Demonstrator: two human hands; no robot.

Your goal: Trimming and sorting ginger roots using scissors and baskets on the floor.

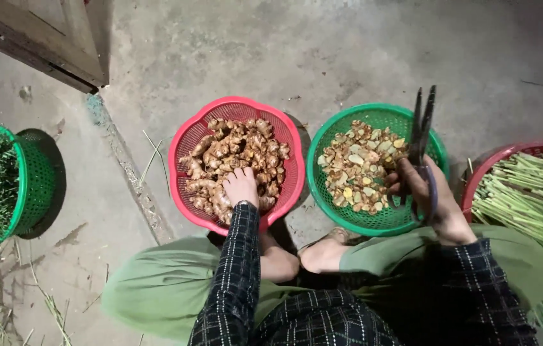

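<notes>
My left hand [241, 186] reaches down into a red plastic basket [185, 138] full of whole ginger roots [233, 154]; its fingers are curled among the roots, and whether it grips one is hidden. My right hand [428, 198] is shut on a pair of dark scissors [421, 128], blades pointing up and away, above the right rim of a green basket [323, 205]. That green basket holds cut ginger pieces [356, 163]. Both sleeves are dark plaid.
A red basket [486, 170] of green stalks stands at the far right. A green basket [34, 179] of grassy trimmings stands at the left. My bare feet [303, 256] and green trousers are below the baskets. A wooden door corner [60, 45] is at top left. Floor is concrete.
</notes>
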